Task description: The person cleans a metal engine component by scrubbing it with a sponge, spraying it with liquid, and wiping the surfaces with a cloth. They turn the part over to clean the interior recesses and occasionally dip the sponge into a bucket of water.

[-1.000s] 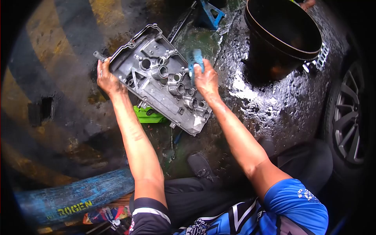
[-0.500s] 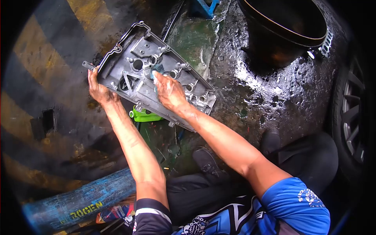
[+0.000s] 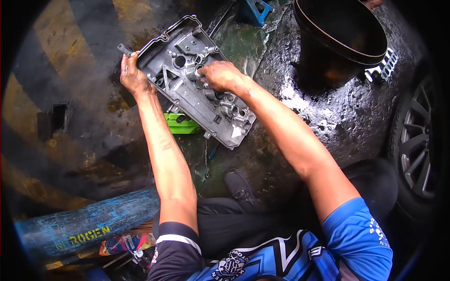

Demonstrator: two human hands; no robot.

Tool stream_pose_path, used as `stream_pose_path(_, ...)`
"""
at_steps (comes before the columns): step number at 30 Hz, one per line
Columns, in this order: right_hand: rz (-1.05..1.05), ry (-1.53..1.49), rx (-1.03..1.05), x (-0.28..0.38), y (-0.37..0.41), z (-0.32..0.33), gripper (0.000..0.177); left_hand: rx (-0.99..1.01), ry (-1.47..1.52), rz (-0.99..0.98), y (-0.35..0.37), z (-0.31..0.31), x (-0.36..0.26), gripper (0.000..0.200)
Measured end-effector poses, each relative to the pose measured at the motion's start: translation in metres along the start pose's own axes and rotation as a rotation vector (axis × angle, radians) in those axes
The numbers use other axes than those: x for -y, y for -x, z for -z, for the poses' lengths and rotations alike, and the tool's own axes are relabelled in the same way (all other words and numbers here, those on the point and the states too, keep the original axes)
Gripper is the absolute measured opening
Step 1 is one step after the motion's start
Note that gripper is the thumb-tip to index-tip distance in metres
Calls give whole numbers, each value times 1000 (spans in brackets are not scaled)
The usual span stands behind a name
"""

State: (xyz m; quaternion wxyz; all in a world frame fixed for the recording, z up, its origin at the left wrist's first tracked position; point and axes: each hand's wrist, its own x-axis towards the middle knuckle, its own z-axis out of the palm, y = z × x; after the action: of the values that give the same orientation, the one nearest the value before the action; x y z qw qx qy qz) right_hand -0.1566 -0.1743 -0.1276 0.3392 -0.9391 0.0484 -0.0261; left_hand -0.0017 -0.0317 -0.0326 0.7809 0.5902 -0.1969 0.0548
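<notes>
A grey metal engine cover [image 3: 194, 100], its ribbed inner side with round ports facing up, is tilted above the floor. My left hand [image 3: 136, 77] grips its left corner beside a short protruding pipe [image 3: 124, 49]. Over the cover's upper middle is my right hand [image 3: 221, 76], fingers bent and pressed together at the round ports. Whatever its fingertips may hold is hidden. Below the cover, a bright green object [image 3: 182, 124] shows on the floor.
A dark bucket [image 3: 318, 61] stands at the upper right, with a perforated metal piece [image 3: 388, 64] beside it. A wheel [image 3: 415, 140] is at the right edge. A blue cylinder [image 3: 89, 225] lies lower left; a blue stand [image 3: 256, 11] is at the top. Part of another person's hand [image 3: 372, 3] shows top right.
The cover and my left hand have shifted up and right. My right hand has moved up and right across the cover; the blue-grey cloth seen at its fingers earlier is no longer visible.
</notes>
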Motion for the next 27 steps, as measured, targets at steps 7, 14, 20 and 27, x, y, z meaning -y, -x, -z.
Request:
stream_pose_path(7,-79,-425,-243,-18,50,-5,29,87,-9,-6,14,-18,-9,39)
stream_pose_path(14,-378,-643,-878,-101,66,-3,27,147,11,-23,10,-19,-8,41)
stream_pose_path(20,-74,-773,-705,-76,36,15,53,249,96,112,24,-30,-24,40)
stream_pose_path(27,-196,-847,-649,-71,45,14,45,335,121,125,40,-52,-39,42)
